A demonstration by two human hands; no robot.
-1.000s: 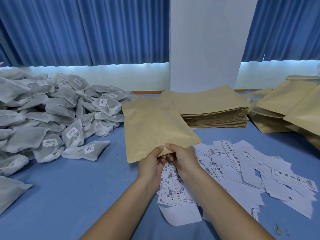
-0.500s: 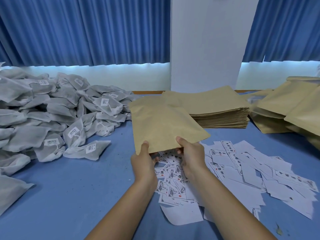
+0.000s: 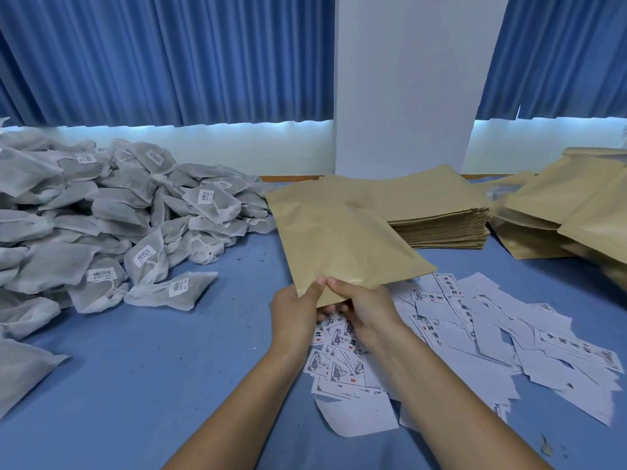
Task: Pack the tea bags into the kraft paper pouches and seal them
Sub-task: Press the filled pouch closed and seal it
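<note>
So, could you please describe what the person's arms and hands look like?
Both are bare: the left hand and right hand wear no gloves, and no rings, watch or bracelet show. The left forearm and right forearm are uncovered down to the picture's lower edge, with no sleeve in view.

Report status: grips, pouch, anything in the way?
Left grip and right grip pinch kraft pouch at near edge. Tea bags piled left, untouched. Labels scattered beneath; nothing blocking.

both my forearms (image 3: 254, 395) reach forward, converging; my left hand (image 3: 294, 313) and right hand (image 3: 368, 308) meet close together, thumbs on top, each pinching the near edge of one pouch (image 3: 339, 239).
</note>
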